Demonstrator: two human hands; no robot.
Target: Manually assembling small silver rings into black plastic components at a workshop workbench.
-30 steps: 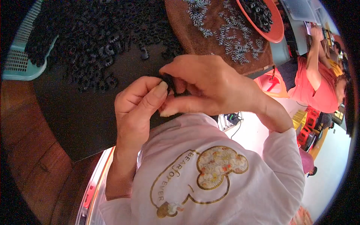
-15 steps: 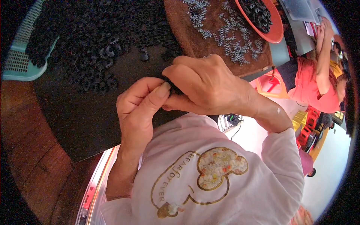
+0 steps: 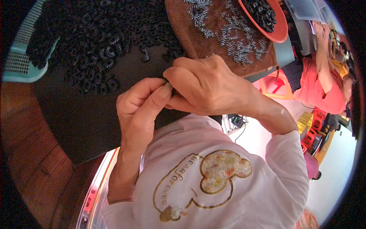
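Note:
My left hand [image 3: 138, 102] and my right hand [image 3: 211, 86] meet over the near edge of the dark tabletop. Pinched between their fingertips is a small black plastic piece [image 3: 174, 91], mostly covered by the fingers, so its exact shape is hidden. The left thumb presses on it from the near side, while the right fingers curl over it. Beyond the hands spreads a heap of small black toothed plastic pieces [image 3: 114, 38], like little claw-clip halves. Many small metal coil springs [image 3: 238, 42] lie on a brown cloth [image 3: 198, 49] at the far right.
An orange-red bowl [image 3: 281, 35] of black pieces sits on the cloth's far right. At the far left, a teal slotted basket [image 3: 38, 75] holds more. A co-worker in a red shirt [image 3: 322, 91] is at the right, near an orange stool [image 3: 288, 89].
Both hands have shifted very slightly left, still pinched together. Less of the black piece shows between the fingers now. The co-worker's raised arms have moved a little left.

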